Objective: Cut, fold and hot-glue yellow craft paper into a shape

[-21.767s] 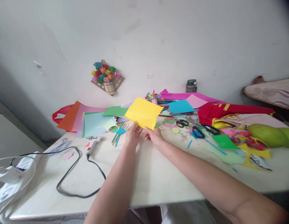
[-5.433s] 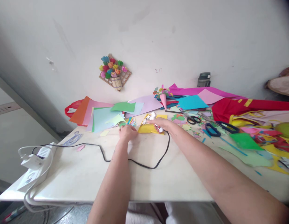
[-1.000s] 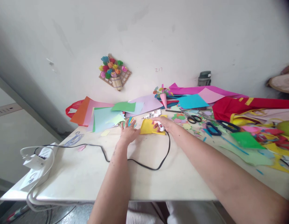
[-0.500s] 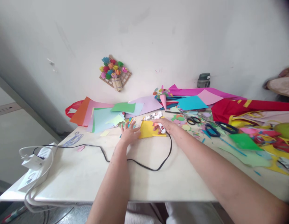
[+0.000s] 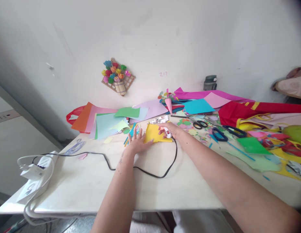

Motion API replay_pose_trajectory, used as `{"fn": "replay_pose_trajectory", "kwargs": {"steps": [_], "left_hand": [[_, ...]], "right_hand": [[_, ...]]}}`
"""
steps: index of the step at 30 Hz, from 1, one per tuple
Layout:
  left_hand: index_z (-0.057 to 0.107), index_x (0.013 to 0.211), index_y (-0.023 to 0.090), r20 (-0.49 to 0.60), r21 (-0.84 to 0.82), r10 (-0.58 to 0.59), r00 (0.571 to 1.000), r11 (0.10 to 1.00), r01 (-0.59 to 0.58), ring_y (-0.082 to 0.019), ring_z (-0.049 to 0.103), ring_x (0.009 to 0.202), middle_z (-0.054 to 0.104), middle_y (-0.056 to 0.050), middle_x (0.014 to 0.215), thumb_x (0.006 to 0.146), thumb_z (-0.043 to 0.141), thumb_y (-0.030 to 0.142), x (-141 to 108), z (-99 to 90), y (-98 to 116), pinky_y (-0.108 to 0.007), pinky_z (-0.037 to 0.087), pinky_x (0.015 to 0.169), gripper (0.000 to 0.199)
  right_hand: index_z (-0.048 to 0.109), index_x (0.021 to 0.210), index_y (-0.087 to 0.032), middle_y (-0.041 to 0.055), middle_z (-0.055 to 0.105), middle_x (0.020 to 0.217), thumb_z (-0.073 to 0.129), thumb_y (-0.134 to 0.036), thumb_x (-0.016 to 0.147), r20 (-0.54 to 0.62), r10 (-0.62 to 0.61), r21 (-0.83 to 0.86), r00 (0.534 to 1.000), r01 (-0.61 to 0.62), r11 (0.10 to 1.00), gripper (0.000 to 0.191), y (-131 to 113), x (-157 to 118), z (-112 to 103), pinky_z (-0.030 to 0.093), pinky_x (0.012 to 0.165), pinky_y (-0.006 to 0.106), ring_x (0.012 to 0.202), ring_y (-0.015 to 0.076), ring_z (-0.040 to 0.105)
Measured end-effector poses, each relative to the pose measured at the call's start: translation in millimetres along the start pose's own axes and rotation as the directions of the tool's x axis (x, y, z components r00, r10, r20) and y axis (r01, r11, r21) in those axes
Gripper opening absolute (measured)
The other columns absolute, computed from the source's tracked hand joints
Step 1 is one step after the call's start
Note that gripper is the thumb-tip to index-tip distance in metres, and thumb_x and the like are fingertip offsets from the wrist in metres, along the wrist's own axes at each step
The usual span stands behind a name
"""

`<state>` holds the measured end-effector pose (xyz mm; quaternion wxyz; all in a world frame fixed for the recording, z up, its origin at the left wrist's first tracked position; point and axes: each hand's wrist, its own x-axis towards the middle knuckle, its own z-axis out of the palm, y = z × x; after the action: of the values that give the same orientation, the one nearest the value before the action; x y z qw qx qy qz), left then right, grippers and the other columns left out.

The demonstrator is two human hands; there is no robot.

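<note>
My right hand (image 5: pixel 170 130) is wrapped round the handle of a white hot glue gun (image 5: pixel 160 120) with a red switch, its nozzle pointing left. Under the gun lies a yellow sheet of paper (image 5: pixel 151 132), with a narrow yellow strip (image 5: pixel 165 140) along its near edge. My left hand (image 5: pixel 137 142) rests with fingers spread at the sheet's left side, its thumb on or beside the paper's lower left corner. Just beyond those fingers are several thin blue and yellow paper strips (image 5: pixel 132 131). From the gun a black cord (image 5: pixel 158 177) loops over the table.
Coloured paper sheets (image 5: pixel 106 124) line the back left. Scissors (image 5: pixel 200 124), larger scissors (image 5: pixel 219 134) and paper scraps lie to the right. A pink paper cone (image 5: pixel 168 106) with small flowers stands by the wall. A white power strip (image 5: pixel 45 174) sits at the left edge.
My left hand has flattened and its fingers have spread beside the yellow sheet, uncovering more of the strips. The glue gun stays in my right hand. The view has shifted slightly.
</note>
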<state>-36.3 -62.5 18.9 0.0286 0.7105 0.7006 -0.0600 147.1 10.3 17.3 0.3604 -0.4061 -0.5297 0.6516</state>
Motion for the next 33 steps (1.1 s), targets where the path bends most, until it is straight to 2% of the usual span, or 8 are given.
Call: {"fn": "replay_pose_trajectory", "kwargs": {"steps": [6, 11, 13, 16, 19, 24, 29, 33], "left_hand": [[0.021, 0.137, 0.022, -0.053, 0.055, -0.018, 0.998, 0.998, 0.021, -0.028, -0.018, 0.129, -0.001, 0.000, 0.145, 0.069, 0.006, 0.074, -3.1, -0.4, 7.3, -0.058, -0.009, 0.099, 0.087], [0.029, 0.135, 0.018, -0.171, 0.111, 0.020, 0.985, 0.994, -0.001, -0.028, -0.017, 0.129, 0.008, -0.002, 0.146, 0.070, 0.010, 0.073, -4.5, 3.8, 12.9, -0.056, -0.010, 0.100, 0.087], [0.028, 0.135, 0.017, -0.195, 0.108, 0.023, 0.981, 0.994, -0.002, -0.028, -0.016, 0.130, 0.008, -0.003, 0.146, 0.073, 0.011, 0.070, -2.7, 6.1, 12.0, -0.056, -0.009, 0.101, 0.084], [0.023, 0.137, 0.015, -0.222, 0.065, -0.041, 0.974, 0.996, 0.057, -0.029, -0.014, 0.130, 0.004, -0.004, 0.146, 0.077, 0.009, 0.065, 1.5, 8.2, 7.3, -0.058, -0.003, 0.101, 0.080], [0.023, 0.137, 0.015, -0.218, 0.028, -0.074, 0.973, 0.996, 0.082, -0.030, -0.015, 0.130, 0.002, -0.005, 0.146, 0.076, 0.008, 0.066, 5.3, 8.9, 3.0, -0.059, -0.001, 0.100, 0.081], [0.025, 0.136, 0.021, -0.197, 0.009, -0.026, 0.980, 1.000, 0.028, -0.029, -0.015, 0.130, 0.008, -0.002, 0.146, 0.075, 0.007, 0.068, 8.8, 10.5, 2.9, -0.057, -0.004, 0.101, 0.079], [0.037, 0.130, 0.029, -0.252, 0.041, -0.016, 0.967, 0.999, 0.027, -0.029, -0.012, 0.131, 0.011, 0.001, 0.146, 0.075, 0.013, 0.068, 8.0, 7.8, 7.8, -0.056, -0.007, 0.101, 0.071], [0.051, 0.119, 0.027, -0.355, 0.124, 0.029, 0.934, 0.992, 0.016, -0.028, -0.009, 0.132, 0.018, 0.000, 0.144, 0.074, 0.015, 0.069, 6.3, 4.1, 15.6, -0.053, -0.012, 0.102, 0.072]], "right_hand": [[0.054, 0.073, -0.012, 0.0023, 0.060, 0.056, 0.058, -0.034, 0.075, -0.011, -0.015, 0.003, 1.000, 0.015, 1.000, 0.023, 1.8, 1.6, -0.2, 0.045, 0.033, 0.021, 0.030, 0.0063, 0.045], [0.054, 0.074, -0.012, 0.0020, 0.059, 0.056, 0.060, -0.034, 0.074, -0.017, -0.018, 0.029, 1.000, 0.019, 0.999, 0.023, 0.0, -0.8, 0.9, 0.044, 0.032, 0.020, 0.032, 0.0069, 0.047], [0.053, 0.074, -0.013, 0.0022, 0.059, 0.057, 0.060, -0.035, 0.074, -0.013, -0.018, 0.030, 1.000, 0.018, 0.999, 0.023, -0.5, -1.6, 1.1, 0.044, 0.033, 0.020, 0.032, 0.0069, 0.047], [0.054, 0.076, -0.013, 0.0025, 0.060, 0.058, 0.062, -0.035, 0.072, -0.006, -0.043, 0.044, 0.999, 0.043, 0.998, 0.024, -0.3, -1.4, 1.1, 0.045, 0.033, 0.020, 0.035, 0.0080, 0.050], [0.054, 0.075, -0.013, 0.0025, 0.060, 0.058, 0.064, -0.036, 0.070, -0.009, -0.047, 0.037, 0.999, 0.047, 0.998, 0.026, 0.6, -0.6, 1.1, 0.046, 0.034, 0.020, 0.036, 0.0076, 0.050], [0.054, 0.074, -0.012, 0.0025, 0.060, 0.058, 0.062, -0.036, 0.071, -0.011, -0.048, 0.024, 0.999, 0.048, 0.999, 0.025, 0.5, -1.2, 1.9, 0.046, 0.034, 0.021, 0.032, 0.0057, 0.046], [0.054, 0.073, -0.012, 0.0021, 0.060, 0.058, 0.063, -0.036, 0.071, -0.018, -0.053, 0.027, 0.998, 0.053, 0.998, 0.026, 0.5, -1.7, 2.6, 0.045, 0.033, 0.021, 0.032, 0.0060, 0.047], [0.054, 0.075, -0.013, 0.0018, 0.060, 0.058, 0.064, -0.038, 0.070, -0.022, -0.068, 0.031, 0.997, 0.068, 0.997, 0.027, 1.8, -0.7, 2.1, 0.045, 0.033, 0.020, 0.034, 0.0071, 0.049]]}}
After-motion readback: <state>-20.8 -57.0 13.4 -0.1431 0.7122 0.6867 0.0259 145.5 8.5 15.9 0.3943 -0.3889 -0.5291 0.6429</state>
